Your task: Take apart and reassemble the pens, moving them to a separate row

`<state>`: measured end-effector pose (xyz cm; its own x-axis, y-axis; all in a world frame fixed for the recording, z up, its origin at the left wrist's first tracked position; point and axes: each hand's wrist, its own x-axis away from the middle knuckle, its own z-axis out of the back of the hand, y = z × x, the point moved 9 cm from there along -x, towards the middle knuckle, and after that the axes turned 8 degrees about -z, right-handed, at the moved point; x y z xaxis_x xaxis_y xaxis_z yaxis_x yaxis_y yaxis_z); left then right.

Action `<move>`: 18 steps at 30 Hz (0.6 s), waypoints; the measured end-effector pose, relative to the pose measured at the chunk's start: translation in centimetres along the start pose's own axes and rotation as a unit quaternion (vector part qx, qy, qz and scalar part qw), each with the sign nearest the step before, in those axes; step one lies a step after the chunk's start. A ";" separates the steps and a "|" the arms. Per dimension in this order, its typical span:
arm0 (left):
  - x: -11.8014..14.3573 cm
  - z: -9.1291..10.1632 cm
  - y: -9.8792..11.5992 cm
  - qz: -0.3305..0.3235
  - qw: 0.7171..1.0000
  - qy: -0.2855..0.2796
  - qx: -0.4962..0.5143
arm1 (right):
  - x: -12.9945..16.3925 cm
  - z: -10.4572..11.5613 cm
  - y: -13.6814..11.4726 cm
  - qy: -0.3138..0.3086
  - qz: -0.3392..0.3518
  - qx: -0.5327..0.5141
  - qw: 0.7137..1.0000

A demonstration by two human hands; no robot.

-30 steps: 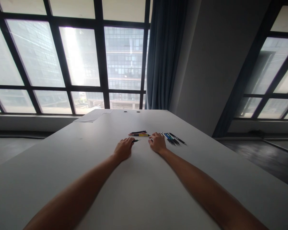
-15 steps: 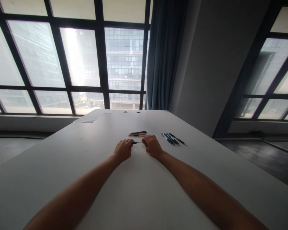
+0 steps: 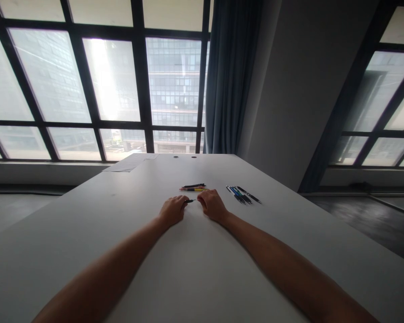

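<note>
In the head view, my left hand (image 3: 172, 211) is closed round a dark pen (image 3: 189, 201), whose thin end points right. My right hand (image 3: 214, 205) faces it with the fingers pinched together, close to the pen's thin tip. What sits in that pinch is too small to make out. Just beyond my hands lies a small group of pens, with a yellow and black pen (image 3: 192, 189) in front and black pens (image 3: 194, 185) behind. To the right of my right hand, several pens lie side by side, among them a blue pen (image 3: 236, 194) and a black pen (image 3: 249, 195).
Both forearms rest over a long white table (image 3: 202, 269). Sheets of paper (image 3: 123, 167) lie at its far left edge, and two dark round spots (image 3: 194, 157) show near the far end. Behind stand large windows and a blue curtain (image 3: 227, 89).
My right hand has shifted very slightly left, nearer to the tip of the pen. My left hand and the pens on the table stay where they were.
</note>
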<state>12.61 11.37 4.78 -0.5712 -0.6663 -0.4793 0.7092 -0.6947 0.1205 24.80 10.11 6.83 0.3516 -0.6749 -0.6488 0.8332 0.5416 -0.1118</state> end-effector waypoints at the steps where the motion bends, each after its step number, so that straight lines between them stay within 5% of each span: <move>1: 0.0 0.0 0.0 -0.004 1.000 0.000 0.003 | 0.0 0.0 -0.3 -0.001 0.009 -0.002 1.000; 7: 0.0 0.1 0.5 -0.040 0.999 0.009 0.023 | 0.2 0.3 -0.9 0.019 0.038 -0.063 0.997; 15: 0.1 0.0 0.4 -0.042 0.999 0.011 0.031 | -0.1 0.1 0.0 0.014 -0.013 -0.113 0.993; 18: 0.2 0.1 0.0 -0.025 0.999 0.015 0.019 | -0.2 0.7 2.7 0.055 -0.098 -0.062 0.992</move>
<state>12.50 11.21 4.75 -0.5922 -0.6221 -0.5121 0.6634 -0.7372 0.1283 27.31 11.40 7.21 0.1336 -0.7184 -0.6826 0.8198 0.4671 -0.3312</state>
